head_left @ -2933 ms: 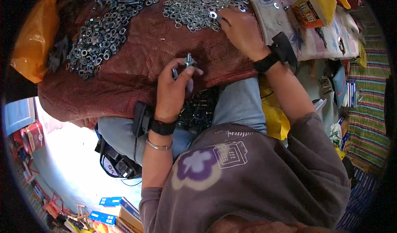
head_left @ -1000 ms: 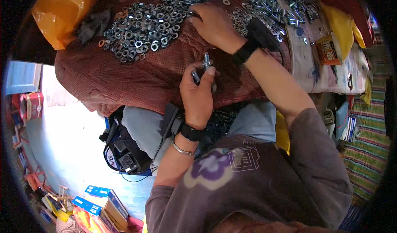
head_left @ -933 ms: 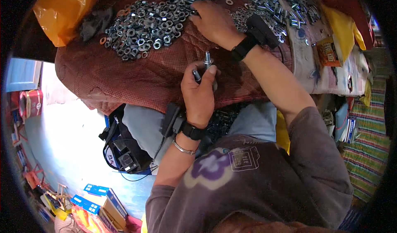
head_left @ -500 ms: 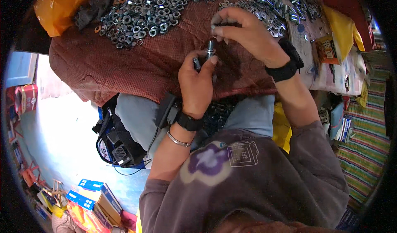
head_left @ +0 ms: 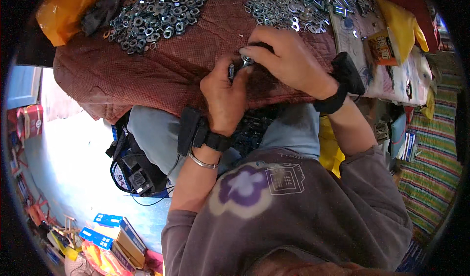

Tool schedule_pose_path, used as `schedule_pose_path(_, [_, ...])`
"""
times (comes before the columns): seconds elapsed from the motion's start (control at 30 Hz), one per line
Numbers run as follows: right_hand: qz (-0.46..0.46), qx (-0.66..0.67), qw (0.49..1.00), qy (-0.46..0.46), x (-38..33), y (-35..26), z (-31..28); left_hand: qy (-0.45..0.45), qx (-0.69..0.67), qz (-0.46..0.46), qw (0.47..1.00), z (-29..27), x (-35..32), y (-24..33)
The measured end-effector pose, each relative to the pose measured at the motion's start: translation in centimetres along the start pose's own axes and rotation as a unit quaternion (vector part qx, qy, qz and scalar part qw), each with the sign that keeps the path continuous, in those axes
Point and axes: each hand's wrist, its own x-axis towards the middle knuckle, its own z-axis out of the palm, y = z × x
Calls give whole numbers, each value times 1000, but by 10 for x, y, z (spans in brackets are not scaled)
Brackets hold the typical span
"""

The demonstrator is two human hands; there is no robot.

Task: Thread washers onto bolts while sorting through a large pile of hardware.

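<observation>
My left hand [head_left: 223, 92] is closed round metal bolts. One bolt [head_left: 246, 63] points up between thumb and forefinger, and a second bolt [head_left: 231, 72] lies against the curled fingers. At the first bolt's upper end my right hand [head_left: 289, 63] pinches a small shiny metal ring [head_left: 247, 58]; whether it is a nut or a washer I cannot tell. Both hands meet over the near part of a reddish-brown quilted cloth [head_left: 186, 75]. Beyond them lie a heap of hex nuts [head_left: 164, 19] on the left and a heap of washers [head_left: 289, 11] on the right.
Loose bolts [head_left: 338, 4] lie at the far right beside more washers. An orange plastic bag [head_left: 66, 11] sits at the far left. On the right are a small orange packet [head_left: 383, 49] and a yellow cloth [head_left: 404, 24]. The quilted cloth's edge hangs over my knees.
My right hand has come down and left, bringing its small metal piece onto the upright bolt's end. My left hand has shifted slightly left and down. The view has moved a little.
</observation>
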Motion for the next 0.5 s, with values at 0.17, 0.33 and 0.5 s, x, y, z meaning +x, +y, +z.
schedule_pose_path(0.17, [76,-17,996,43,-3,7,3,-17,0,4,1000,-2,1,1])
schedule_pose_path(0.33, [38,60,995,64,-6,8,13,-43,-38,-47,997,-2,1,-1])
schedule_pose_path(0.5, [105,103,984,98,-10,12,9,-55,17,-84,995,-7,3,5])
